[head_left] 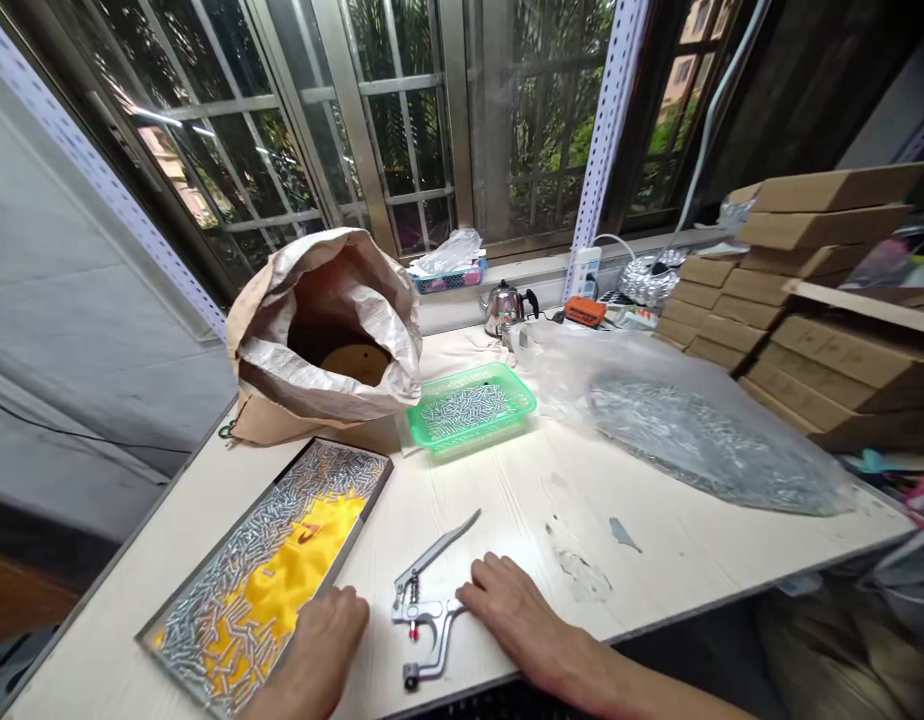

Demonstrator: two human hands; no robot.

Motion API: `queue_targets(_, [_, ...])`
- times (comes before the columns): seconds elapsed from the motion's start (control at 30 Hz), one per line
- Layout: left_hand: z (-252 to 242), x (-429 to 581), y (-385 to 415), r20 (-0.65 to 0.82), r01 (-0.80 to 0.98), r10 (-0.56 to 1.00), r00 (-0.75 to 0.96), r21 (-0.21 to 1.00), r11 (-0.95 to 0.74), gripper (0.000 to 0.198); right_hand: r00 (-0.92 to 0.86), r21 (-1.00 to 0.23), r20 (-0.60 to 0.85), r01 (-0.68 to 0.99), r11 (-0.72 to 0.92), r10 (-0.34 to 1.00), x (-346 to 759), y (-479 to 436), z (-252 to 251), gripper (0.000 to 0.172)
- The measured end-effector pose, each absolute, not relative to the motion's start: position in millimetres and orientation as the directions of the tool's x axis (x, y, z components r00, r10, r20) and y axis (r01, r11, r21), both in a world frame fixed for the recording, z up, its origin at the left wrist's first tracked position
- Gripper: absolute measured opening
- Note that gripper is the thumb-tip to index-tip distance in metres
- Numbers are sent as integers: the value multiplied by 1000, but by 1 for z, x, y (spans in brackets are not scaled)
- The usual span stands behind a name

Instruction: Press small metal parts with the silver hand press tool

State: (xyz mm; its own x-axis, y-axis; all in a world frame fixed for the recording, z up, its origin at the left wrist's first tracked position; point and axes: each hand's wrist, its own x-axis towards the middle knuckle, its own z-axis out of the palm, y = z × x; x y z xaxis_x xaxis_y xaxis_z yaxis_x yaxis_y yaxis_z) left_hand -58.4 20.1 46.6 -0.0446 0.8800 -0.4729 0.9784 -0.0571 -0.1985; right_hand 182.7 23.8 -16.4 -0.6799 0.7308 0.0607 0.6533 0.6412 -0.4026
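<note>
A pair of silver snap-fastener pliers (436, 612) lies on the table with its two handles spread apart. The fingers of my right hand (516, 618) are closed around the end of its lower handle. To the left, my left hand (323, 645) is curled closed beside the right edge of a shallow tray (366, 512); whatever its fingers may hold is hidden. Small silver metal pins (263, 525) are scattered in the tray over a shiny yellow surface (312, 545). Beyond the pliers, a green plastic basket (473, 440) contains more of these small metal pieces.
An open paper sack (259, 415) stands behind the tray. A clear plastic bag (702, 430) of metal pieces lies at right, before stacked cardboard boxes (829, 350). A kettle (502, 310) and an orange object (585, 311) are near the window. The table's front edge (657, 625) runs below.
</note>
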Motion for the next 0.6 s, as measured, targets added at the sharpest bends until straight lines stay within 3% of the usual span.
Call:
queue_targets(0.1, [94, -43, 52, -328, 982, 945, -2, -179, -60, 24, -630, -353, 108, 699, 622, 769, 188, 25, -31, 16])
queue_targets(0.17, [129, -29, 79, -49, 983, 991, 122, -131, -127, 27, -609, -329, 138, 715, 616, 781, 188, 24, -37, 17])
queue_targets(0.23, [156, -20, 101, 247, 990, 959, 135, -67, -122, 31, -598, -328, 156, 720, 612, 786, 188, 21, -40, 20])
queue_targets(0.33, [172, -30, 113, 463, 994, 883, 71, 44, -103, 42, -600, -329, 214, 698, 635, 771, 190, 16, -41, 25])
queue_targets(0.43, [156, -71, 100, 443, 995, 896, -25, 97, -20, 29, -615, -320, 260, 672, 668, 744, 195, 15, -45, 33])
queue_targets(0.6, [97, -156, 55, 113, 956, 949, -295, 44, 291, 25, -718, -301, 252, 579, 758, 649, 199, 29, -53, 40])
